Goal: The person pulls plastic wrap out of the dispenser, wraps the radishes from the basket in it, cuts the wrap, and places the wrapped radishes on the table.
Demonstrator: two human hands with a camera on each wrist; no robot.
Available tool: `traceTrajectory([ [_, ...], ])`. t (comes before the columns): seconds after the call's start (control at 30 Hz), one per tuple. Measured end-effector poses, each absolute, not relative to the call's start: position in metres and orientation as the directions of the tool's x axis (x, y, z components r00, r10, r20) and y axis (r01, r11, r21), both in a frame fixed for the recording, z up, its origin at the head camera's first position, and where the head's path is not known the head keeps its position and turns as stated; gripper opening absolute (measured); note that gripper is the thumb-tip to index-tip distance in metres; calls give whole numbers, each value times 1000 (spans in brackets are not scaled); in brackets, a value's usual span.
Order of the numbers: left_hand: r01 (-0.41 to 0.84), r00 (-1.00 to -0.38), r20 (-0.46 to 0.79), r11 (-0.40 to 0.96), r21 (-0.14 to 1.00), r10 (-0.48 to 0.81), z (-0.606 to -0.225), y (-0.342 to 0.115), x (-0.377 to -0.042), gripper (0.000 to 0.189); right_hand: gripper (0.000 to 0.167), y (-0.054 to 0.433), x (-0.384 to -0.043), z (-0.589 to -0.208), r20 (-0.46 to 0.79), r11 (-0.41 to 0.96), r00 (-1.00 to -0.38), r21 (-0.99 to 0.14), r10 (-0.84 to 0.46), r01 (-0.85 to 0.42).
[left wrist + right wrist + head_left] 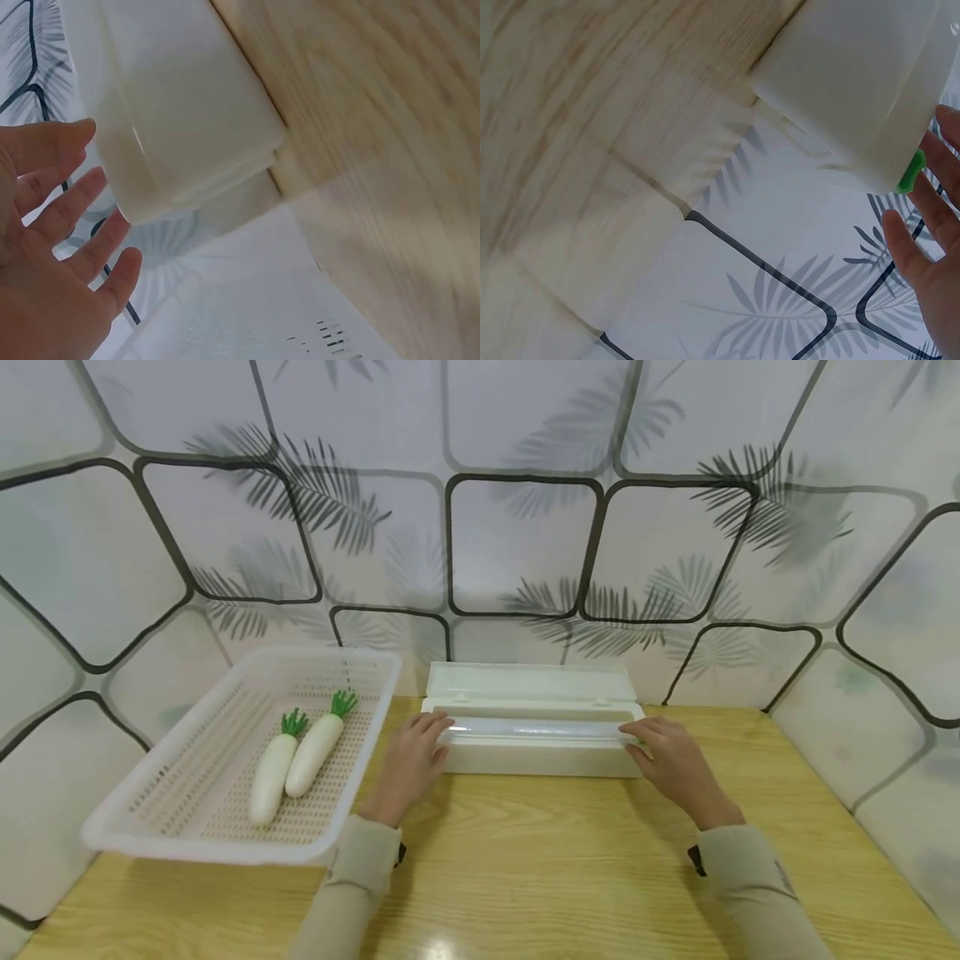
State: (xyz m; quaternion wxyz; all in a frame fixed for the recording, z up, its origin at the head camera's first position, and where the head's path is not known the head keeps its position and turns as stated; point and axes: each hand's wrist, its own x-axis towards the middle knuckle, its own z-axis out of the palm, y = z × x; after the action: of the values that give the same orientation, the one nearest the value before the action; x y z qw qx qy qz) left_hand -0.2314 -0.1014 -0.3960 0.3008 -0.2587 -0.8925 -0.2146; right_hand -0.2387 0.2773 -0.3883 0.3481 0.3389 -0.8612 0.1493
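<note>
A long white cling film dispenser box (540, 758) lies across the table with its lid (528, 681) raised at the back. Along its top front runs a clear, shiny strip (536, 728). At the box's left end is my left hand (412, 760), its fingertips by the strip's end. In the left wrist view the left hand's thumb and fingers are spread apart beside the box corner. My right hand (671, 764) reaches the right end, fingers loosely bent. Close to its fingers, a small green piece (910, 172) sits on the box corner.
On the left stands a white perforated plastic basket (150, 839) holding two white radishes (315, 756) with green tops. The wooden table (540, 868) meets a patterned wall covering (525, 543) just behind the box.
</note>
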Motion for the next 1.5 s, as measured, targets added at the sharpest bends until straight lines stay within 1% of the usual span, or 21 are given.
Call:
traceTrajectory([
  [0.1,581,-688,632,792,186,356,-396,-106,-234,36,33,280,-239,-389,702,730,-530,-21,-476,-683],
  [0.2,569,-701,612,805,171,366,-397,-109,-235,30,32,281,-240,-390,707,728,-523,-16,-476,-685],
  [0.37,547,-735,580,812,202,351,-395,-110,-234,20,31,281,-241,-390,712,721,-513,-13,-481,-693],
  [0.43,544,-739,579,811,214,344,-394,-110,-234,18,31,281,-241,-390,706,720,-521,-23,-480,-694],
  [0.53,535,-750,571,814,227,334,-392,-110,-235,14,28,282,-242,-389,689,720,-552,-62,-471,-691],
  [0.63,519,-766,558,819,244,319,-390,-110,-236,10,24,284,-244,-387,660,716,-604,-142,-446,-683],
  [0.8,504,-771,567,824,261,292,-386,-110,-240,7,20,285,-247,-382,603,705,-683,-265,-412,-658],
  [1.0,471,-784,563,842,263,262,-382,-110,-246,5,17,289,-250,-378,531,702,-781,-415,-329,-578],
  [1.1,450,-802,547,843,294,238,-380,-109,-248,5,14,289,-251,-378,507,704,-808,-453,-301,-546],
  [1.17,437,-815,537,841,319,220,-379,-107,-249,6,12,289,-252,-378,509,702,-808,-458,-296,-546],
  [1.23,425,-822,535,836,347,195,-378,-106,-250,10,12,288,-254,-379,537,692,-783,-435,-314,-576],
  [1.37,435,-811,559,816,379,173,-374,-103,-256,22,24,284,-260,-381,594,677,-720,-365,-359,-639],
  [1.43,452,-803,569,803,388,177,-374,-102,-259,27,28,281,-262,-380,590,685,-712,-336,-382,-646],
  [1.5,467,-799,572,790,398,185,-373,-102,-262,28,28,279,-264,-379,567,699,-721,-321,-399,-639],
])
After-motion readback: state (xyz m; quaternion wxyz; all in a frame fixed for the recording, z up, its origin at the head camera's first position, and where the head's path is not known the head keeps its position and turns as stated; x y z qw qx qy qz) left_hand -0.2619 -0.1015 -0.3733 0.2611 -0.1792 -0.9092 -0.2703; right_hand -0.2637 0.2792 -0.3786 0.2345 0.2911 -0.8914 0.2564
